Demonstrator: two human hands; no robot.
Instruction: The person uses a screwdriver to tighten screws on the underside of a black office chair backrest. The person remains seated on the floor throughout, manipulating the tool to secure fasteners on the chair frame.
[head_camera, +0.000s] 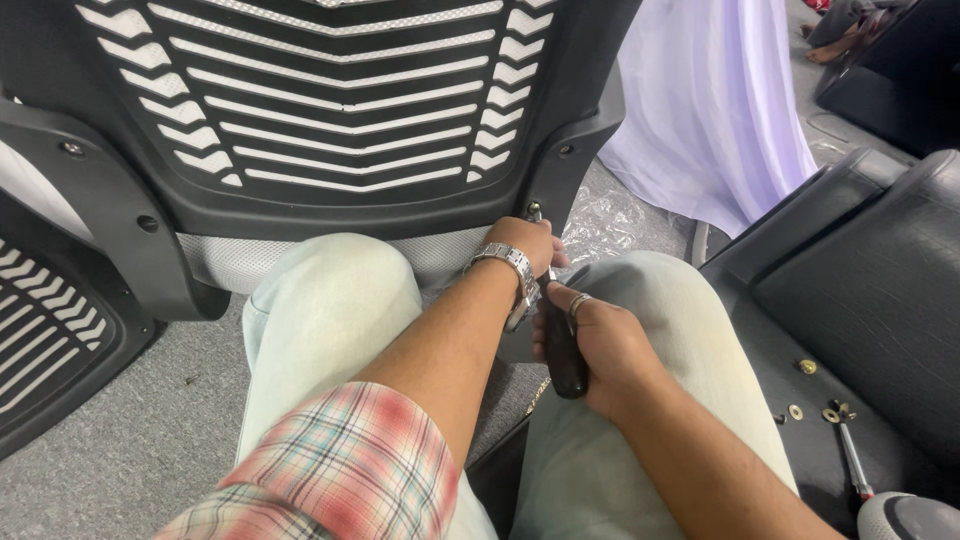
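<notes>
Screwdriver (562, 345) on the lower right corner of the chair back (330, 120), tip near the right bracket's bottom screw hole.

Right hand (600, 355) is clenched round the dark handle; left hand (525, 245) is closed near the shaft up at the tip, steadying it; exact contact hidden. Chair back stands against both knees on grey carpet. My read: keep shaft in line with the hole, push firmly, turn slowly so the tip doesn't slip. Loose washers (800, 385) and a second tool (850, 440) lie on the black seat cushion (880, 300), near its front edge.

Grey carpet floor (130, 440), chair backrest (330, 110), clear plastic wrap (610, 215), white cloth (715, 100)
</notes>
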